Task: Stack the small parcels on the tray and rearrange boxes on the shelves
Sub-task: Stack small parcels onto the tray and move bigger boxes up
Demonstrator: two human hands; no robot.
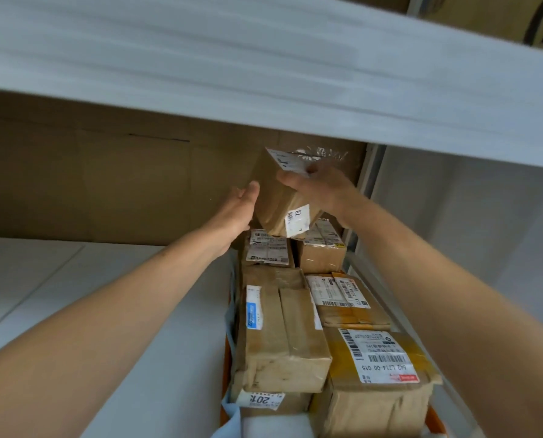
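From the head camera, both hands hold a small brown parcel (pixel 279 197) tilted in the air, just above the back row of boxes. The right hand (pixel 324 188) grips its upper right corner, fingers curled over the top and thumb on the front face. The left hand (pixel 237 210) lies against its left side, thumb straight along the edge; its fingers are hidden, so their grip cannot be told. Below, taped parcels (pixel 279 336) are stacked on an orange tray (pixel 227 352) on the white shelf (pixel 105 295), under an upper shelf (pixel 264 74).
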